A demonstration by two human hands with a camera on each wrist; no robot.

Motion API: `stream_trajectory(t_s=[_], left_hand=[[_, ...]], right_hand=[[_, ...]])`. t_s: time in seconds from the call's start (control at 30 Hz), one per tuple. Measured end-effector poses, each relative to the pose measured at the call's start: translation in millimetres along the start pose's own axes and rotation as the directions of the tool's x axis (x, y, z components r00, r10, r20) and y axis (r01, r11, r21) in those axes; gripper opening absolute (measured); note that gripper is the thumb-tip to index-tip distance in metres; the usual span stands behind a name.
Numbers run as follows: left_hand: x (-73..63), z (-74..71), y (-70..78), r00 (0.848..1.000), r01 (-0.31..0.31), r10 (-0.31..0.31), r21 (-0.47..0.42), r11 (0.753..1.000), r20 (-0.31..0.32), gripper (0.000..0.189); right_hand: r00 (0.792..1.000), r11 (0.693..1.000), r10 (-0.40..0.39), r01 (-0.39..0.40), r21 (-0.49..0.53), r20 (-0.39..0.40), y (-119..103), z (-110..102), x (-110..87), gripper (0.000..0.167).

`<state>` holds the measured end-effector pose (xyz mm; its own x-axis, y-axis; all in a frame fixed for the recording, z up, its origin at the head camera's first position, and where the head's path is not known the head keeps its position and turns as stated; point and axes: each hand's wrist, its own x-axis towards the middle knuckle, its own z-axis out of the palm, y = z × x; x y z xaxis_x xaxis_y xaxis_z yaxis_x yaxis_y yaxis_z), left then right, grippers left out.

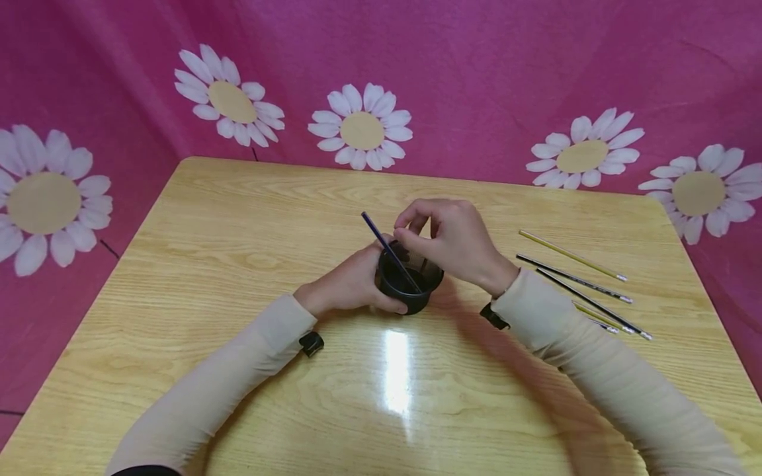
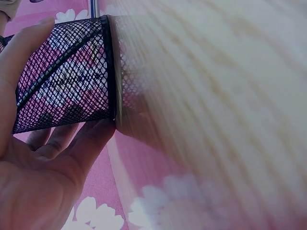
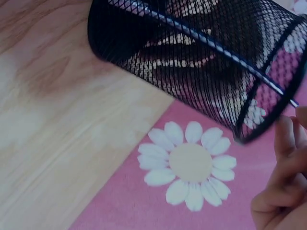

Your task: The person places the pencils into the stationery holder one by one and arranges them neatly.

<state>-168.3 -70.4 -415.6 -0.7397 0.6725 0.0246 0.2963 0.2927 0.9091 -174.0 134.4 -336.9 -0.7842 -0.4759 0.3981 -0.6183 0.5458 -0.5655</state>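
Observation:
My left hand [image 1: 357, 281] grips a black mesh pencil cup [image 1: 406, 305] around its side, the thumb near the front. The cup stands tilted, its open top facing up towards the head camera. Inside leans a dark pencil [image 1: 381, 239], its upper end sticking out over the left rim. In the right wrist view that pencil [image 3: 211, 44] shows through the mesh, running from base to rim. My right hand [image 1: 455, 238] hovers over the cup's far right rim with loosely bent fingers, thumb and index tips close together. The fingertips are beside the pencil, apart from it in the head view.
Several pencils lie on the wooden table [image 1: 250, 225] to the right, close to my right sleeve: a yellow pencil [image 1: 571, 254] farthest back, black pencils [image 1: 586, 297] nearer. A pink cloth [image 1: 464, 86] with white daisies hangs behind the table and along its sides.

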Motion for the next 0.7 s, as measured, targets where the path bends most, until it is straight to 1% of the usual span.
stream_trajectory(t_s=[0.13, 0.4, 0.57, 0.7], left_hand=[[1.0, 0.4, 0.3, 1.000, 0.017, -0.017, 0.045, 0.999, -0.020, 0.088], [2.3, 2.4, 1.0, 0.999, 0.023, -0.021, 0.075, 0.997, -0.027, 0.089], [2.2, 2.7, 1.4, 0.998, 0.043, -0.040, 0.089, 0.995, -0.041, 0.090], [1.5, 1.9, 1.9, 0.998, 0.052, -0.048, 0.101, 0.993, -0.045, 0.090]], right_hand=[[1.000, 1.000, 0.002, -0.003, -0.020, -0.025, 4.4, -11.9, -9.3, 0.004], [0.997, 0.995, 0.064, -0.067, -0.071, -0.041, 16.8, -34.0, -29.4, 0.004], [0.995, 0.986, 0.101, -0.103, -0.134, -0.019, 26.1, -46.6, -42.2, 0.005], [0.990, 0.972, 0.135, -0.127, -0.200, 0.026, 36.6, -54.0, -55.2, 0.006]])
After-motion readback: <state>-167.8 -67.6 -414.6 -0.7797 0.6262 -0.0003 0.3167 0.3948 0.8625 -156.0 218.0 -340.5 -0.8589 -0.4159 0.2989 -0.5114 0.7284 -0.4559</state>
